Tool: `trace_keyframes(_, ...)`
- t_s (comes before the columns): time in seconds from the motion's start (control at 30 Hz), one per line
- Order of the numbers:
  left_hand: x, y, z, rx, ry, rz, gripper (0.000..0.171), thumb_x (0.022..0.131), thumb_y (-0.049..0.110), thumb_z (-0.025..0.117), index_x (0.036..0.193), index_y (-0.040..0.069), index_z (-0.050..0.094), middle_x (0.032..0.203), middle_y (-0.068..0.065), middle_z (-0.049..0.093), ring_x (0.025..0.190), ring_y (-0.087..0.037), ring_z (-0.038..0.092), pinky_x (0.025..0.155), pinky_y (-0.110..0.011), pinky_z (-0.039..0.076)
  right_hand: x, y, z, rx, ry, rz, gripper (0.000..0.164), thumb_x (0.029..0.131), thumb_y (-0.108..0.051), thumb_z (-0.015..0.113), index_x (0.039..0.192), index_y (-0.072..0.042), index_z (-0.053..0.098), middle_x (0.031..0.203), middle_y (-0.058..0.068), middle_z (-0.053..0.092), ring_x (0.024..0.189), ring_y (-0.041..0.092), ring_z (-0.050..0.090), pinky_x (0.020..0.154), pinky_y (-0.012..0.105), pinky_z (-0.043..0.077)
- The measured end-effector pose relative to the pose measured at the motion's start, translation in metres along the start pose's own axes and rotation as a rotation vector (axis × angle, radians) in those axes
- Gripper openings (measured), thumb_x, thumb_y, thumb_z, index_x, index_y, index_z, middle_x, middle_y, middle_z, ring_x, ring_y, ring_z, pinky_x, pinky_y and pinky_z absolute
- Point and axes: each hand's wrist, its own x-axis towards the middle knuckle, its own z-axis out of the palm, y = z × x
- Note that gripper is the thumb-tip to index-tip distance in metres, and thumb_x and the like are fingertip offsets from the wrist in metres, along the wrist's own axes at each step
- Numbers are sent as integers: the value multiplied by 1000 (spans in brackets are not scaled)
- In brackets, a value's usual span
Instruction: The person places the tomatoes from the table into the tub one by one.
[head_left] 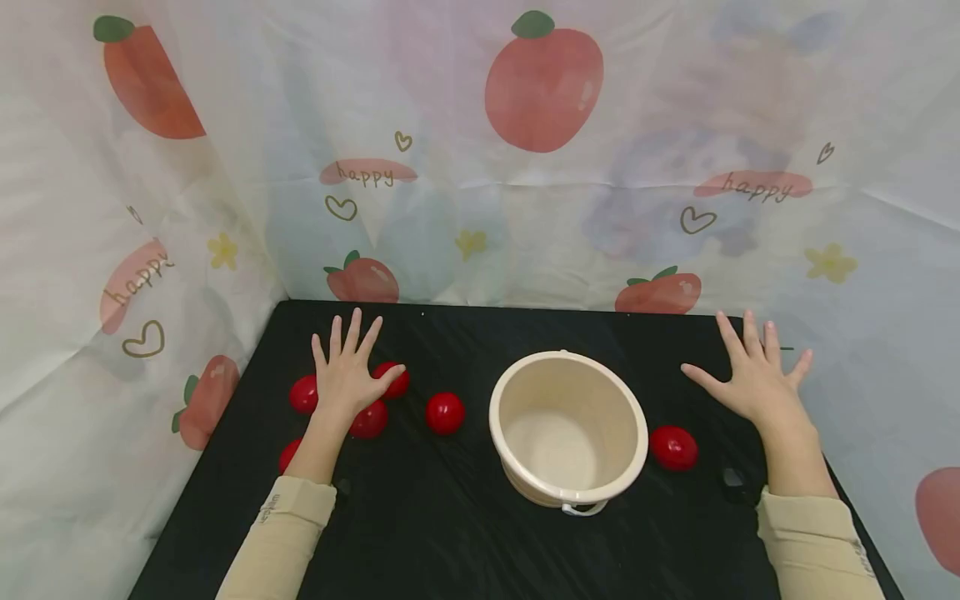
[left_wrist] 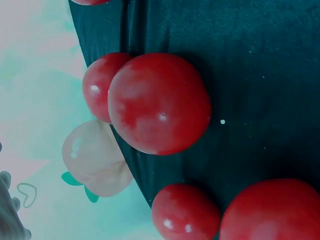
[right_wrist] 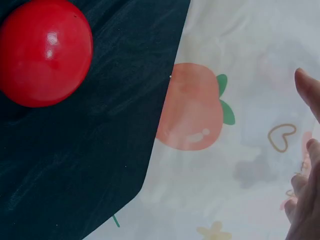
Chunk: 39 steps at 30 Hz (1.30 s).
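Observation:
My left hand (head_left: 347, 371) is spread with straight fingers over the left side of the black table, holding nothing. Around and partly beneath it are several shiny red balls (head_left: 370, 419), some half hidden by the hand and forearm. My right hand (head_left: 761, 383), also spread and holding nothing, is above the table's right side. A cream bucket (head_left: 501, 450) stands upright between the hands, its handle hanging at the near side and nothing inside. One red ball (head_left: 446, 413) lies left of the bucket; another red ball (head_left: 673, 448), also in the right wrist view, sits between bucket and right hand.
A black cloth covers the table (head_left: 450, 550). White sheeting (head_left: 465, 83) printed with fruit, hearts and "happy" rises behind the table and at both sides. A small dark object (head_left: 733, 477) lies near the right forearm.

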Motion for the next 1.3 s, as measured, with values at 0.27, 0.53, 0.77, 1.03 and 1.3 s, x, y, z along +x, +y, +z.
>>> trace_keyframes(0.27, -2, 19, -6, -287, 97, 11, 80, 82, 58, 52, 146, 23, 21, 153, -7, 11, 139, -33, 5, 105, -59, 1, -9, -7, -3, -30, 143, -33, 95, 81, -62, 50, 147, -20, -3, 151, 20, -7, 136, 38, -12, 96, 67, -14)
trace_keyframes(0.53, -15, 55, -5, -999, 58, 66, 62, 87, 25, 61, 141, 15, 31, 136, -12, 45, 120, -28, 47, 95, -49, 39, -28, -5, 20, -54, 273, -93, 94, 78, -55, 60, 148, -21, 8, 146, 20, 19, 127, 42, 23, 98, 66, 11)
trace_keyframes(0.77, -33, 90, -22, -1390, -238, -7, 59, 88, 6, 57, 140, 4, 29, 119, -27, 54, 96, -38, 61, 74, -47, 51, -47, 3, 53, -50, 227, -81, 97, 74, -56, 63, 148, -23, 10, 137, 23, 31, 116, 44, 33, 88, 66, 23)
trace_keyframes(1.03, -41, 107, -3, -1507, -480, -84, 58, 88, 10, 60, 139, 8, 32, 108, -24, 58, 89, -36, 64, 69, -44, 53, -65, 13, 92, -93, 137, -74, 96, 73, -62, 60, 147, -22, 13, 126, 26, 41, 109, 45, 39, 83, 67, 27)
trace_keyframes(1.3, -46, 113, 14, -1610, -565, -114, 56, 87, 11, 62, 136, 7, 36, 98, -12, 61, 74, -20, 65, 68, -46, 52, -73, 20, 120, -107, 59, -48, 95, 72, -67, 58, 145, -20, 21, 123, 25, 44, 107, 46, 42, 83, 67, 29)
